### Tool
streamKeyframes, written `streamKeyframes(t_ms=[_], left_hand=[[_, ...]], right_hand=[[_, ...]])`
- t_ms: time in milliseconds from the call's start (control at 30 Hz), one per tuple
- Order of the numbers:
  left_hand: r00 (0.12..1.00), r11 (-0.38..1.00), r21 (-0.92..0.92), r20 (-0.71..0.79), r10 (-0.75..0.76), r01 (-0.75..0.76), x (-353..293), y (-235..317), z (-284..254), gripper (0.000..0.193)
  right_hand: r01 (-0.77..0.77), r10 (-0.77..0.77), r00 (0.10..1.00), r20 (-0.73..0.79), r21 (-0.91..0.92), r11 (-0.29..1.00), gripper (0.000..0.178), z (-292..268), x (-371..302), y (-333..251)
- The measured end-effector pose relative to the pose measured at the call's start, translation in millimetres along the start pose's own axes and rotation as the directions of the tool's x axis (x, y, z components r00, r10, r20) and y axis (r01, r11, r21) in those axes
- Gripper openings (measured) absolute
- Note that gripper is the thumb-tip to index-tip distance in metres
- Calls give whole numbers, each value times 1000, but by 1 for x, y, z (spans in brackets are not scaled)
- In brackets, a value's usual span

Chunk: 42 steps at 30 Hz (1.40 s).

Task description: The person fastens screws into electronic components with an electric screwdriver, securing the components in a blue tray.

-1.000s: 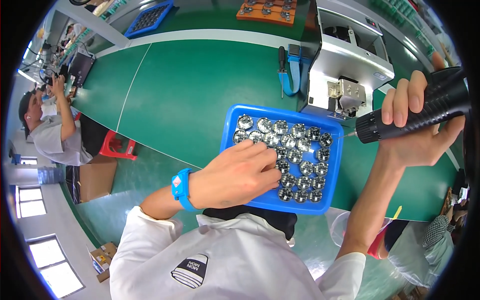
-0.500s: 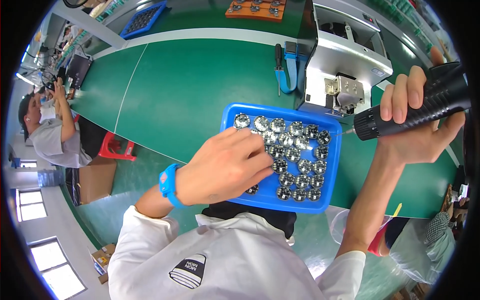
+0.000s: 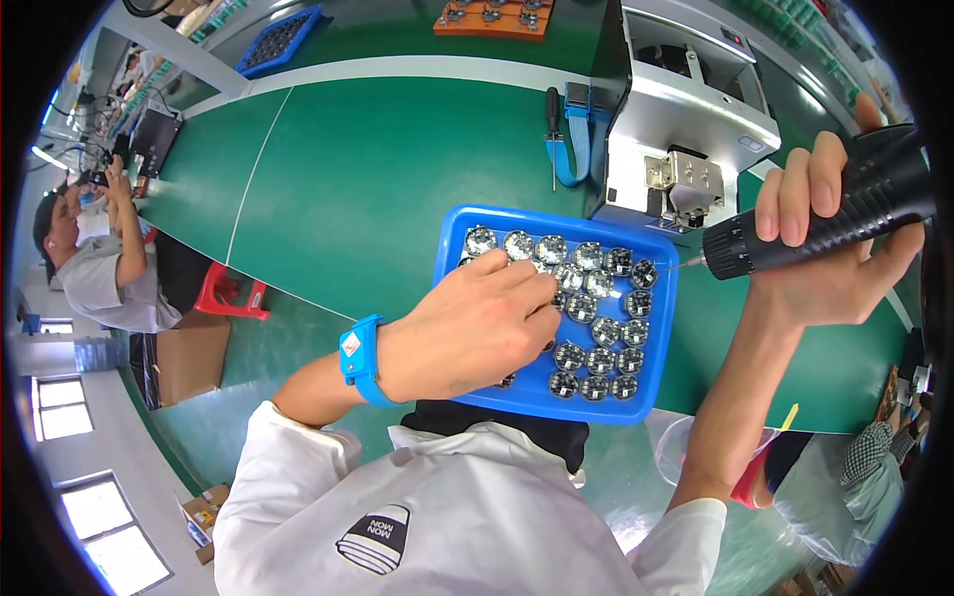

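Observation:
My left hand (image 3: 487,326), a blue strap (image 3: 364,360) around its wrist, is over the blue tray (image 3: 507,399). Its fingers curl down among the small round metallic parts (image 3: 600,284). The fingertips and whatever they may hold are hidden, as are the parts beneath the hand. At the right, my right hand (image 3: 820,233) grips a black electric screwdriver (image 3: 795,243). The tool lies nearly level, and its thin bit points left at the tray's right rim, close to the round part (image 3: 644,273) there.
A silver machine (image 3: 686,119) stands just behind the tray. Beside it lie a screwdriver (image 3: 554,124) and a blue strap (image 3: 576,134) on the green table (image 3: 388,179). Farther back are an orange rack (image 3: 487,18) and another blue tray (image 3: 278,40). A person (image 3: 109,258) sits at left.
My left hand has moved right over the tray, with its fingers still curled. The orange rack and back blue tray have shifted left. My right hand and the electric screwdriver have hardly moved.

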<state>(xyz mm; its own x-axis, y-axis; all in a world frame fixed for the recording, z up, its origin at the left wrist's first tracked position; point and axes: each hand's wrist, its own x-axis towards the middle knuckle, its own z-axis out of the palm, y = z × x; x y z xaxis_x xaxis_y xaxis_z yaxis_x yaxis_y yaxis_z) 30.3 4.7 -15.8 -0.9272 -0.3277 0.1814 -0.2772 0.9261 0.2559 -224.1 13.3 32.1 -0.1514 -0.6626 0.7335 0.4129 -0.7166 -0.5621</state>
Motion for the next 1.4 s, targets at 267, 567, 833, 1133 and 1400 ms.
streamKeyframes(t_ms=[267,567,833,1133,1400], left_hand=[[992,994,-16,62,112,-112,0,1,-9,14],[986,996,17,146,81,-85,1,5,-19,16],[930,897,-265,0,368,-354,11,-17,-6,34],[918,907,-180,42,394,-381,19,-38,1,50],[923,882,-281,-41,382,-378,19,-45,12,51]], right_hand=[[-90,92,996,-16,108,990,81,-19,2,1],[-85,86,996,-7,114,990,83,-21,2,0],[-71,73,997,-19,86,994,82,-17,4,1],[-71,47,979,-199,-113,991,92,-7,3,-9],[16,-12,1000,13,-344,939,103,0,13,-16]])
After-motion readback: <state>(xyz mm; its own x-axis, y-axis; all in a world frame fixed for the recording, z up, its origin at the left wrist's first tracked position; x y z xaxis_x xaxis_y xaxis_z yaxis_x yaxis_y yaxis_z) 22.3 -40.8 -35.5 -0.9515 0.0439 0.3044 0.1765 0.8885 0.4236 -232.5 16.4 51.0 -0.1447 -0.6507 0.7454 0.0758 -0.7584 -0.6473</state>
